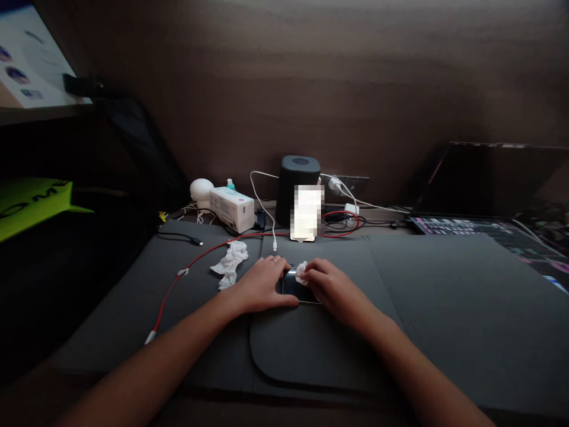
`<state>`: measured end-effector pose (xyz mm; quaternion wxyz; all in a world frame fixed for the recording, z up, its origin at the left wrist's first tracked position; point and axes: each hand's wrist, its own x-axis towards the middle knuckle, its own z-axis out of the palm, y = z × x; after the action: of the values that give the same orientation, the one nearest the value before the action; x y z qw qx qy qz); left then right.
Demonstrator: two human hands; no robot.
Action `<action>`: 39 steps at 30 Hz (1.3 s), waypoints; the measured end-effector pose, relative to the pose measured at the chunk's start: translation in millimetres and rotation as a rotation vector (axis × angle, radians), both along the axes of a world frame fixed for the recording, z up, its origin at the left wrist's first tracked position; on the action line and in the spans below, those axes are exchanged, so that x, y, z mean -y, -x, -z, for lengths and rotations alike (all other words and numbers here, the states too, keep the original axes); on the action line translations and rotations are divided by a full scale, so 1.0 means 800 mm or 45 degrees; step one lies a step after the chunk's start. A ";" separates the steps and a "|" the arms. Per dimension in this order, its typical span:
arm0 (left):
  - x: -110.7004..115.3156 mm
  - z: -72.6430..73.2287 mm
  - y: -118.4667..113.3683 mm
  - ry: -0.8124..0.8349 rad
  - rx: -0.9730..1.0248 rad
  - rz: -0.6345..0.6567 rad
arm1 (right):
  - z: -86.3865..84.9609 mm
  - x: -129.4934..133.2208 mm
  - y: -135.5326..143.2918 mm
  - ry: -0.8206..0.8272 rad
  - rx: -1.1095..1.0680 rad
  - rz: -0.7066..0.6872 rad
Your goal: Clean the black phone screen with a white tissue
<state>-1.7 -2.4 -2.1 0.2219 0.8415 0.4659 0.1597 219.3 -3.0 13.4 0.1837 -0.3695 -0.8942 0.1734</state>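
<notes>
A dark-screened smartphone lies flat and sideways on the grey mat. My left hand grips its left end, thumb along the near edge and fingers at the far edge; a ring shows on one finger. Between the fingertips of my right hand is a crumpled white tissue, pressed against the screen. That hand covers the phone's right end. Left of my left hand, another crumpled tissue rests on the mat.
Behind my hands, a lit phone, blurred out, leans on a dark speaker. A red cable and white cable cross the mat. A white box stands back left; an open laptop sits at right.
</notes>
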 end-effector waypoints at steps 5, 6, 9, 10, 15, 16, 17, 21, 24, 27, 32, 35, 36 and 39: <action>-0.002 0.004 0.001 0.011 0.017 0.010 | -0.003 0.009 0.022 -0.021 0.089 -0.147; -0.002 0.005 0.001 0.016 0.021 0.009 | -0.005 0.009 0.021 -0.013 0.102 -0.173; -0.001 0.002 0.001 0.033 0.027 -0.008 | -0.008 0.007 0.011 0.028 0.131 -0.159; -0.001 0.001 0.001 0.038 0.027 -0.015 | -0.008 0.005 0.008 0.042 0.132 -0.126; 0.000 -0.002 0.000 0.054 0.013 -0.017 | -0.005 0.001 0.012 0.011 0.104 -0.017; -0.001 -0.001 0.000 0.055 0.006 -0.013 | -0.004 0.001 0.017 -0.005 0.108 -0.048; -0.001 -0.001 0.001 0.055 0.001 -0.007 | -0.004 0.003 0.021 -0.015 0.116 -0.091; -0.003 0.000 0.004 0.052 0.020 0.023 | -0.009 0.007 0.019 0.019 0.178 -0.184; -0.003 0.000 0.005 0.068 0.039 0.012 | -0.014 0.006 0.002 0.065 0.181 -0.118; -0.002 -0.002 0.005 0.077 0.026 0.011 | -0.013 0.006 -0.006 0.062 0.160 -0.069; -0.001 -0.005 0.004 0.051 -0.013 0.029 | -0.010 0.013 0.010 0.014 0.159 -0.142; 0.000 -0.005 0.005 0.066 -0.006 0.026 | -0.015 0.011 0.001 0.092 0.129 -0.144; -0.001 -0.005 0.006 0.070 0.000 0.025 | -0.017 0.009 -0.006 0.117 0.110 -0.124; -0.001 -0.004 0.007 0.073 0.011 0.018 | -0.020 0.005 -0.026 0.152 0.061 -0.074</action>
<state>-7.1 -1.6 0.7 0.2490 0.8374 0.4633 0.1484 240.3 -6.7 29.8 0.1348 -0.3579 -0.8967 0.2228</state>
